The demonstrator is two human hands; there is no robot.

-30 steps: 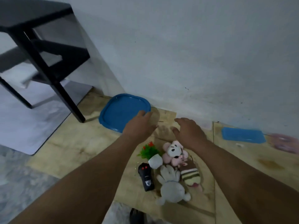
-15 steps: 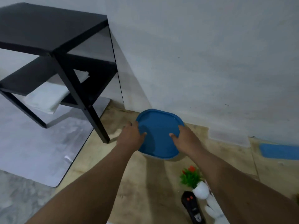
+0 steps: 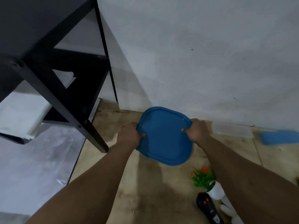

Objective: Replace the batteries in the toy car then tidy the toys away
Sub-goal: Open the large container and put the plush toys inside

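A blue-lidded container (image 3: 164,136) is off the floor near the wall, its lid tilted toward me. My left hand (image 3: 129,135) grips its left edge and my right hand (image 3: 196,130) grips its right edge, thumbs on the lid. A sliver of pale container body shows under the lid's near rim. At the lower right a black remote control (image 3: 208,207) lies on the floor beside a small potted plant toy (image 3: 206,181) in a white pot. Part of a white plush toy (image 3: 229,212) shows by my right forearm. No toy car is in view.
A black side table (image 3: 53,65) stands at the left, its front leg close to my left hand, with white folded cloth (image 3: 21,113) on its lower shelf. A clear box (image 3: 231,129) and another blue lid (image 3: 279,137) lie by the wall at right.
Both hands went from the toy pile to the blue-lidded container, took its two sides and raised it. My view has swung left, so the plush toys have slid out at the lower right.
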